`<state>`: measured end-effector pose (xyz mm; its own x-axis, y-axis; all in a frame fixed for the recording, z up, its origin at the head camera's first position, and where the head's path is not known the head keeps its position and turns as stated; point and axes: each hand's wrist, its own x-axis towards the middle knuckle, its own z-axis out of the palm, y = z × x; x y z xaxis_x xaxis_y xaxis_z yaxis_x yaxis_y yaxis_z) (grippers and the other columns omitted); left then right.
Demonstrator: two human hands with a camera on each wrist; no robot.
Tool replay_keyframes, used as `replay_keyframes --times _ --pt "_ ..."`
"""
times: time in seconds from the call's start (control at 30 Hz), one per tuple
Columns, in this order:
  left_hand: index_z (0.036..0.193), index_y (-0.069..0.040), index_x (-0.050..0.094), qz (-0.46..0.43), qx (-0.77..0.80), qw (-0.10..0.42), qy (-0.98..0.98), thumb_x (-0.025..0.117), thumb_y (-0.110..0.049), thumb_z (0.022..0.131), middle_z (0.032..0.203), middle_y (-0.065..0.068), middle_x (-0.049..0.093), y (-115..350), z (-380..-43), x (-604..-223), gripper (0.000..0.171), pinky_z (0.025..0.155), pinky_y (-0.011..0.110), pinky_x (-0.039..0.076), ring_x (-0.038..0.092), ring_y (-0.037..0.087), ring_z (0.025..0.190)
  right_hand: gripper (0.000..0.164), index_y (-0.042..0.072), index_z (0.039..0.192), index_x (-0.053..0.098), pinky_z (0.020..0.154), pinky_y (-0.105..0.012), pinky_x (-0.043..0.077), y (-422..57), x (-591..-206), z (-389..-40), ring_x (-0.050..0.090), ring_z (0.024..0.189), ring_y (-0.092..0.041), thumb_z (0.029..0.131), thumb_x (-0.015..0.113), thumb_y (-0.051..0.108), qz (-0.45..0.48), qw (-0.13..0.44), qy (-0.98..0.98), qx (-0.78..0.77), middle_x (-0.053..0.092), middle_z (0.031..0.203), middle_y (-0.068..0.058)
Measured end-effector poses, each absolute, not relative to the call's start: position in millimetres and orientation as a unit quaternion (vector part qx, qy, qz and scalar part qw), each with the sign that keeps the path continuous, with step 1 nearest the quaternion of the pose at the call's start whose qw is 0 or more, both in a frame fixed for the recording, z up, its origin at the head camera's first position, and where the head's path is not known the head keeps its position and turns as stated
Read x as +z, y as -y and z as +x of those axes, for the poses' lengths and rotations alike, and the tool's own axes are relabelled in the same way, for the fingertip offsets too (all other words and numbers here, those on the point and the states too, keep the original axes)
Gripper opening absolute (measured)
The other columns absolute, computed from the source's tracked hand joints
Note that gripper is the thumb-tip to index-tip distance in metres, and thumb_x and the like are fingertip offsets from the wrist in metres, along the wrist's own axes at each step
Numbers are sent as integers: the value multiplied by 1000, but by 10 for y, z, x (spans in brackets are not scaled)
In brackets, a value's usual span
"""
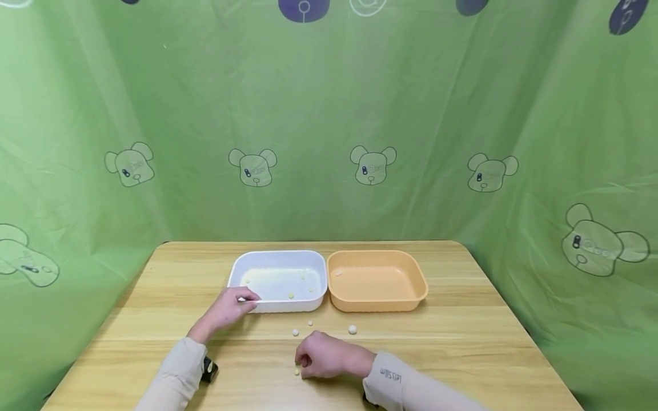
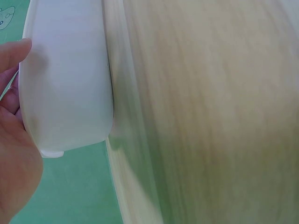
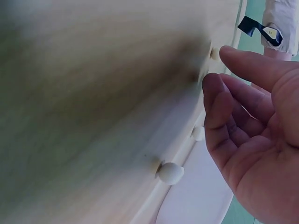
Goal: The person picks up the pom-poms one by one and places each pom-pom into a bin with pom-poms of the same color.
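Observation:
At the near left corner of a white plastic tray [image 1: 288,305], my left hand [image 1: 228,308] holds the rim, thumb on the near side. In the left wrist view its thumb [image 2: 18,51] lies at the tray's edge, the other fingers behind the wall. Low over the table, my right hand [image 1: 326,357] has its fingers bent, thumb and forefinger tips apart. A small pale yellow ball [image 1: 296,372] lies right at these fingertips; the right wrist view shows the yellow ball [image 3: 215,53] just beyond the thumb tip. Several small yellow balls [image 1: 291,295] lie inside the white tray.
Beyond the right hand, a large white ball [image 1: 352,329], a smaller white ball [image 1: 295,332] and a tiny white ball [image 1: 311,323] rest on the wooden table [image 1: 462,354]. An orange tray [image 1: 377,305] stands against the white one, with tiny whitish balls [image 1: 338,273] inside.

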<state>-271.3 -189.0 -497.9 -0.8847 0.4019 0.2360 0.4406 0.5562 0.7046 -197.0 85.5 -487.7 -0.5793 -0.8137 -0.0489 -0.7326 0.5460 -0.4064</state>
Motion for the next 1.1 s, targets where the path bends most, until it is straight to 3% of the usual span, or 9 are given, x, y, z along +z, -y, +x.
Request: replay_keyframes --times 0.3,1.1 --pt "94 -7 72 -239 -416 21 877 67 -7 84 88 -3 67 1892 -2721 -4987 11 80 34 51 62 16 85 12 12 88 71 57 -7 40 -822 -4923 -1975 48 62 7 77 75 11 -445 107 -873 -167 51 67 18" --pt "93 -9 72 -236 -417 22 877 67 -7 85 88 -5 67 1897 -2714 -4989 10 80 36 51 61 15 85 11 16 81 72 57 -6 39 -817 -4920 -1995 47 62 7 76 73 7 -465 99 -865 -162 53 68 17"
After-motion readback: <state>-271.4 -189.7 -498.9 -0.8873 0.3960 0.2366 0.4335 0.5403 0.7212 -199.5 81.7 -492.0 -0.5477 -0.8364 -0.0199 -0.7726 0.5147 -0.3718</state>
